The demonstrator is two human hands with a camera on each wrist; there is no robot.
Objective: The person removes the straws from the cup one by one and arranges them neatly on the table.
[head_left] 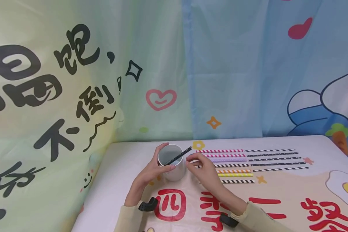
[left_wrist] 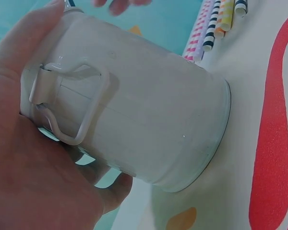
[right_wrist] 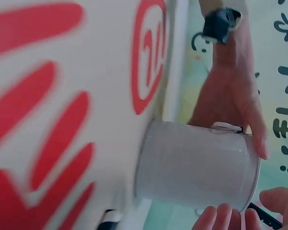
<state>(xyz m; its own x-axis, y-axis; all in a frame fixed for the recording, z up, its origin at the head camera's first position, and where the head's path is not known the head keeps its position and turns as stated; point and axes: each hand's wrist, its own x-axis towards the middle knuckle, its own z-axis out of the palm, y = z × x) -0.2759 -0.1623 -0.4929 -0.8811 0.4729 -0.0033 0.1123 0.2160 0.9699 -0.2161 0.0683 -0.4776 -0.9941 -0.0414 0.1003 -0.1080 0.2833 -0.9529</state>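
On the table, a white cup with a folded wire handle on its side stands with its mouth tilted toward the head camera. My left hand grips it, thumb at the rim and fingers round the far side. A black paper straw with white dots leans inside, its upper end sticking out past the right rim. Just right of the cup is my right hand, its fingers loosely bent with nothing between them. In the right wrist view its fingertips are close to the cup's mouth.
Several patterned paper straws lie in two columns to the right: pink-striped, purple, orange-striped and yellow ones, plus black-and-white ones. A printed cloth covers the table. A patterned curtain hangs behind.
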